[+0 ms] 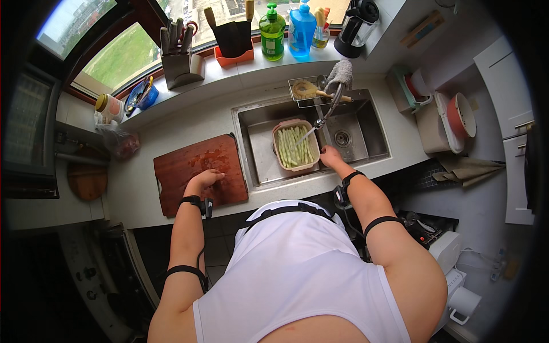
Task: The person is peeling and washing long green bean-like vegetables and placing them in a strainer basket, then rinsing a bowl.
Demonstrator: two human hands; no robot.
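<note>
In the left basin of the steel sink [257,169] sits a pink plastic basket [308,166] filled with pale green bean pods [295,143]. Water streams onto the pods from the faucet [319,123]. My right hand [331,157] is at the basket's right side, beside the basin divider, its curled fingers at the rim. Over the wet reddish-brown wooden cutting board [180,171], left of the sink, is my left hand [207,177]. Nothing shows in it, and its fingers are loosely bent and partly hidden.
A wire rack [300,103] holding a round brush [305,89] spans the sink's back. On the windowsill stand a knife block [182,70], a green pump bottle [272,36], a blue one [302,32] and a blender [354,34]. Right of the sink is a lidded bin [435,128].
</note>
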